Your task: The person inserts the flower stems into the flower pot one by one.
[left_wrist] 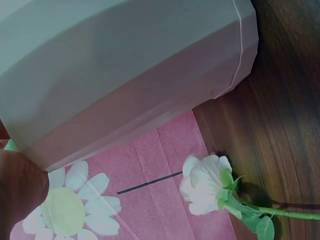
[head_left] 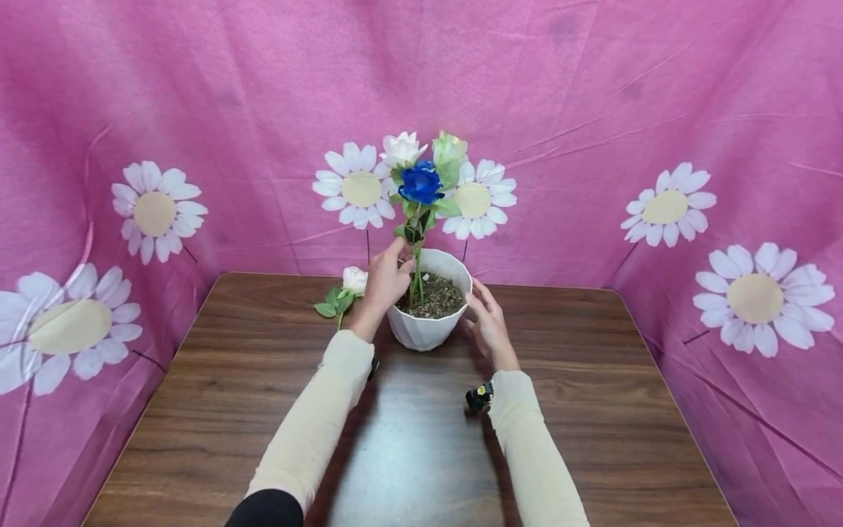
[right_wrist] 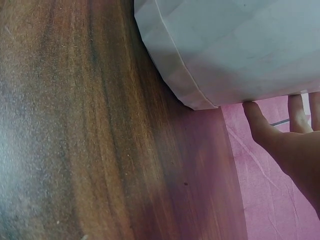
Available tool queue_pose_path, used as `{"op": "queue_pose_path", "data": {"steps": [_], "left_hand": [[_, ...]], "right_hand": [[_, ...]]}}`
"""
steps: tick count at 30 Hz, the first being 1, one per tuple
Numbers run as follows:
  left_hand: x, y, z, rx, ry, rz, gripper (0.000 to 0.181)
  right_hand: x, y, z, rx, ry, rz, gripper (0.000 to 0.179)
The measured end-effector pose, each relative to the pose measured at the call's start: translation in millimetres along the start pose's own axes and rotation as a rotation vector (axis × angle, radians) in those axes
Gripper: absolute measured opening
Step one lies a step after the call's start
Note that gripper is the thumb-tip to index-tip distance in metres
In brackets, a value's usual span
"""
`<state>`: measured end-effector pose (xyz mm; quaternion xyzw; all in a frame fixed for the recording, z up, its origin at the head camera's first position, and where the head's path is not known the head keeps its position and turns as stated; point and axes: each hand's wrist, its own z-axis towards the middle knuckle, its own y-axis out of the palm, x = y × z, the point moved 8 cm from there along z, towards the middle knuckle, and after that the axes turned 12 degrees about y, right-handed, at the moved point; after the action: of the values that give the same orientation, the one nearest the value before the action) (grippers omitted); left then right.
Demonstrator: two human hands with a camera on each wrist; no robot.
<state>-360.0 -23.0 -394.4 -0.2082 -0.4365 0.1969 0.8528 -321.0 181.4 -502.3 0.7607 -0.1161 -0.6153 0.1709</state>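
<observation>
A white faceted flowerpot (head_left: 424,333) filled with soil (head_left: 437,296) stands on the table. Rising from it are a blue rose (head_left: 421,183), a white rose (head_left: 403,149) and a pale green-white rose (head_left: 450,148). At the pot's left side, my left hand (head_left: 384,282) pinches the blue rose's stem below its leaves; its grip is partly hidden. The fingertips of my right hand (head_left: 490,326) rest against the pot's right wall, fingers spread and fairly straight. In the right wrist view, that hand's thumb (right_wrist: 257,120) touches the outer wall.
Another white rose (head_left: 354,280) lies on the brown wooden table (head_left: 560,410), left of the pot and close to the left wrist. A pink cloth (head_left: 263,88) printed with large daisies surrounds the table at the back and sides.
</observation>
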Motion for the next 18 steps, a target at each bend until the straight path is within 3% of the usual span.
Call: {"op": "queue_pose_path", "data": {"steps": [8,18], "left_hand": [[1.1,3.9,2.7,-0.092,0.03,0.075,0.012],[-0.5,5.8,3.4,-0.144,0.035,0.096,0.013]], "right_hand": [[0.4,-0.1,1.0,0.004,0.009,0.013,0.052],[0.5,-0.7,1.6,0.003,0.01,-0.005,0.052]]}}
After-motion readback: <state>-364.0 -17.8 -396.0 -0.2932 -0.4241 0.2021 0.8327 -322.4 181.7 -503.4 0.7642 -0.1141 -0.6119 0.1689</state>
